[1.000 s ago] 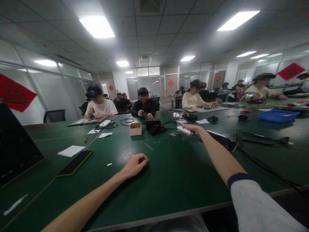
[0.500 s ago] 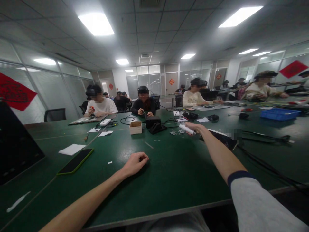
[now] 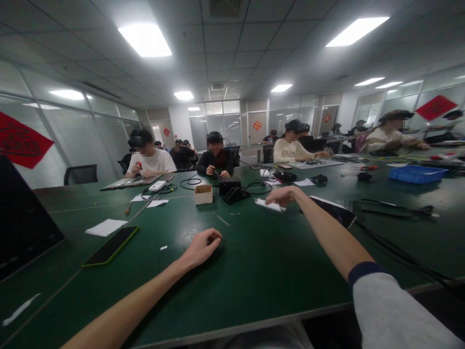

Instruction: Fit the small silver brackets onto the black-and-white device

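Observation:
My left hand (image 3: 203, 247) rests on the green table (image 3: 247, 271), its fingers curled in loosely with nothing visible in them. With the arm stretched forward, my right hand (image 3: 282, 196) is closed over a long white object (image 3: 269, 205) low at the tabletop. My fingers partly cover this object, so its exact kind does not show. To the left of it are a black box-shaped device (image 3: 229, 186) and a small open cardboard box (image 3: 203, 194). A dark flat panel (image 3: 332, 212) lies to the right, partly behind my right forearm.
A phone with a green edge (image 3: 111, 246) and a folded white paper (image 3: 106, 227) lie on the left. Black cables (image 3: 395, 249) run along the right side, with a blue tray (image 3: 417, 174) beyond. Several people (image 3: 150, 157) sit across the table.
My right hand has shifted slightly left, bringing the white object down and toward me; it now covers the small pieces there. My left hand stays where it was.

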### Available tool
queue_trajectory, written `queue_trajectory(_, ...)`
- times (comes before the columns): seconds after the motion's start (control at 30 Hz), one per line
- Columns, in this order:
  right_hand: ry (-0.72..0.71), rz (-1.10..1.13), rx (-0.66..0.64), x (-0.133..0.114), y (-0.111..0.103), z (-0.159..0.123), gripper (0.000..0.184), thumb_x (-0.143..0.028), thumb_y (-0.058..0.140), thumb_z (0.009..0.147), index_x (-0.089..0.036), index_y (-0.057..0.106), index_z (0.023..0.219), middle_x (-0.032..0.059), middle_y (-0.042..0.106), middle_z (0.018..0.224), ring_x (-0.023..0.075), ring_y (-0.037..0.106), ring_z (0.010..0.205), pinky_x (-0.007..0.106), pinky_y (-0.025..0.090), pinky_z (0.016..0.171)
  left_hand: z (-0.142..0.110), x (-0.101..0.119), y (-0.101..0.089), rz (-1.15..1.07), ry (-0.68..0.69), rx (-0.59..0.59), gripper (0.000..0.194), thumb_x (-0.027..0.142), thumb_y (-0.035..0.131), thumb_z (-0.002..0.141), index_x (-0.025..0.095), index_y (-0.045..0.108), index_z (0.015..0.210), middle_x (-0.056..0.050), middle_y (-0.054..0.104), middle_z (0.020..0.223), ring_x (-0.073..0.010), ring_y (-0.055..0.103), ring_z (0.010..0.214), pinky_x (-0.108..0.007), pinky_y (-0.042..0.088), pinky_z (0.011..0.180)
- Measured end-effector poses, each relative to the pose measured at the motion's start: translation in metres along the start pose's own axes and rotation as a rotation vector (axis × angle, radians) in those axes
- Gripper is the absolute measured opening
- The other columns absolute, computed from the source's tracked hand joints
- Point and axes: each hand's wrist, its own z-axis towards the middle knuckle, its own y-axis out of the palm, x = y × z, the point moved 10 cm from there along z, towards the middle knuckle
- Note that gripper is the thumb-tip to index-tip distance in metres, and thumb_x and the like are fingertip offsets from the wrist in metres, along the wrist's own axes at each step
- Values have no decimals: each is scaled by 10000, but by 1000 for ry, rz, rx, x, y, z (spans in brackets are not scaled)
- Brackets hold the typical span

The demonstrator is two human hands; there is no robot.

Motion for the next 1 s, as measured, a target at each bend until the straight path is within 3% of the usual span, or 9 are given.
queue_trajectory(0.07,-36,-88,-267,-26,44,-7,263,-298,731,682,-108,605,814,-2,589,636,124,600,562,207,512,540,0,-1,-4,5,-13,37,312,410,489,854,179,639,1000,-25,664,831,-169,576,719,-276,442,674)
queue_trajectory(0.13,-71,-199,-405,-51,82,-14,329,-320,781,619,-90,607,776,-2,594,625,131,607,556,220,522,544,0,-1,-7,7,-25,71,346,441,497,849,172,630,1022,-31,661,844,-171,573,720,-275,438,671)
queue_trajectory(0.27,-129,-384,-533,-90,148,-29,422,-395,806,560,-78,612,760,2,622,626,156,644,582,232,539,548,1,-1,-7,30,-46,73,333,446,507,839,170,645,964,-31,664,827,-164,565,696,-266,432,647)
queue_trajectory(0.37,-149,-492,-532,-104,174,-38,437,-429,781,576,-69,622,764,27,644,633,185,666,592,248,553,535,1,1,-4,80,-23,37,293,414,494,845,177,665,856,-30,673,813,-162,561,696,-266,426,650)
queue_trajectory(0.53,-179,-623,-428,-115,187,-53,447,-483,692,658,-68,632,812,62,667,652,196,677,572,257,561,493,0,2,-3,89,-9,9,262,375,495,841,179,669,838,-37,680,817,-178,577,723,-269,432,650)
queue_trajectory(0.7,-196,-730,-336,-122,195,-71,458,-547,607,728,-102,621,835,42,648,595,200,678,545,255,559,473,1,1,-3,95,-1,12,244,344,488,845,178,666,868,-43,684,852,-183,585,738,-274,442,668)
queue_trajectory(0.83,-227,-725,-349,-126,197,-74,531,-644,594,709,-123,603,811,38,641,571,203,676,545,263,559,470,2,-2,0,109,23,2,244,324,472,856,171,659,890,-56,682,872,-188,588,752,-281,441,678)
queue_trajectory(0.93,-224,-645,-358,-123,181,-56,634,-724,582,671,-105,608,808,61,653,597,198,670,550,272,559,491,3,-2,1,107,48,6,239,323,469,860,178,655,893,-51,677,872,-191,586,755,-288,442,695)
queue_trajectory(1.0,-201,-581,-244,-116,150,-29,675,-749,527,703,-90,618,820,85,665,633,198,670,573,284,560,529,3,-3,1,95,58,10,236,326,468,863,186,654,896,-45,674,867,-191,584,756,-292,444,703)
